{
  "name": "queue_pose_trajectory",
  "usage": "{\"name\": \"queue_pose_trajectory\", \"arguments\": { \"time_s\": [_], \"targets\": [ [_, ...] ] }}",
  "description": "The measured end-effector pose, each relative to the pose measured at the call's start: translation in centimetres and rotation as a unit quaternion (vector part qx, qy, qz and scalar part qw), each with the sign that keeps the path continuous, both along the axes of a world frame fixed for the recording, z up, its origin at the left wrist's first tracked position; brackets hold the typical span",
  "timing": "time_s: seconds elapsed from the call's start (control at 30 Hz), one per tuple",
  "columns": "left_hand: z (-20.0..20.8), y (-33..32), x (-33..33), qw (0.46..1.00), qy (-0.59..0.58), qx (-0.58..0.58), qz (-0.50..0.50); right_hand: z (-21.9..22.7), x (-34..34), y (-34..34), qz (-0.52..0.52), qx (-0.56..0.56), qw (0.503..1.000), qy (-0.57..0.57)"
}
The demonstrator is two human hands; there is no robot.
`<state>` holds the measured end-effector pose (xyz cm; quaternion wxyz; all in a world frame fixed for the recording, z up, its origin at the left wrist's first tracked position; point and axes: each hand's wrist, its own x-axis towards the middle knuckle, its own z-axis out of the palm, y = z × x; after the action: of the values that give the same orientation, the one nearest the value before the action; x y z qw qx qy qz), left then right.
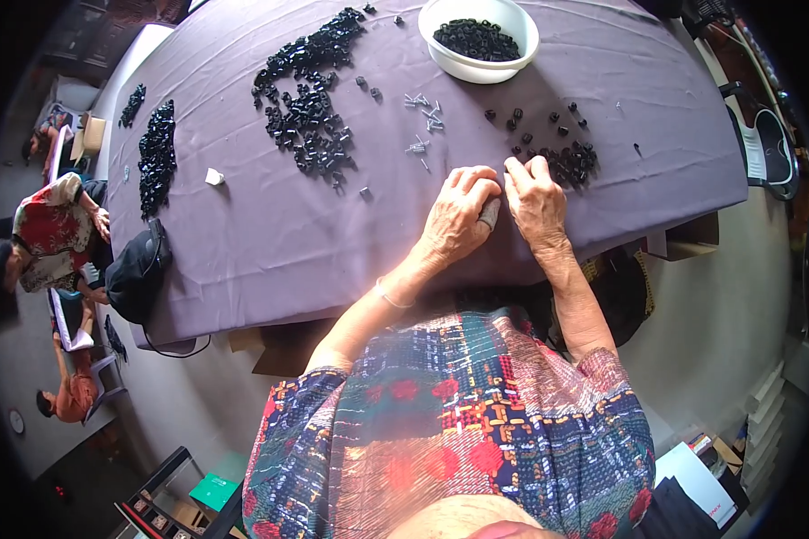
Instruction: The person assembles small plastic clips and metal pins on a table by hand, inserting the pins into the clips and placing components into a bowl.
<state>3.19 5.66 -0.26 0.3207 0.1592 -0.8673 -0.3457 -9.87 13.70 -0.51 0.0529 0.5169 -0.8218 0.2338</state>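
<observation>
Fingers of my left hand [461, 211] and right hand [537, 199] curl narrowly, holding what I can't tell; slim silvery metal pins [434, 119] lie at eleven o'clock, probably for easy reach.

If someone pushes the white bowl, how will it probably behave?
The white bowl probably slides rather than rolls, since it stands upright. The wrinkled purple cloth may bunch beneath it. Its loose black pieces might shift inside.

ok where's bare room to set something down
Purple tablecloth lies bare between the white block and left forearm, and right of the white bowl. Crowded: around the large black pile, the silvery pins, and the black pieces beside the right hand.
</observation>
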Motion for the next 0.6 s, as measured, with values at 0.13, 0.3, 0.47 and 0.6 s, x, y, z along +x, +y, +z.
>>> {"name": "queue_pose_trajectory", "arguments": {
  "time_s": [0.13,0.3,0.47,0.6],
  "targets": [
    [-0.3,-0.1,0.0,1.000,0.009,0.012,0.005,-0.4,-0.1,0.1,0.031,-0.047,0.997,0.059],
    [-0.2,-0.4,0.0,1.000,0.025,0.011,0.002,-0.8,-0.8,-0.1,0.045,-0.052,0.996,0.057],
    [-0.4,-0.4,0.1,1.000,0.010,0.019,-0.001,2.3,-1.6,-0.2,0.032,-0.132,0.979,-0.150],
    [-0.4,-0.3,0.4,1.000,0.004,0.016,-0.006,6.3,-3.5,-2.9,0.039,-0.185,0.970,-0.152]
  ]
}}
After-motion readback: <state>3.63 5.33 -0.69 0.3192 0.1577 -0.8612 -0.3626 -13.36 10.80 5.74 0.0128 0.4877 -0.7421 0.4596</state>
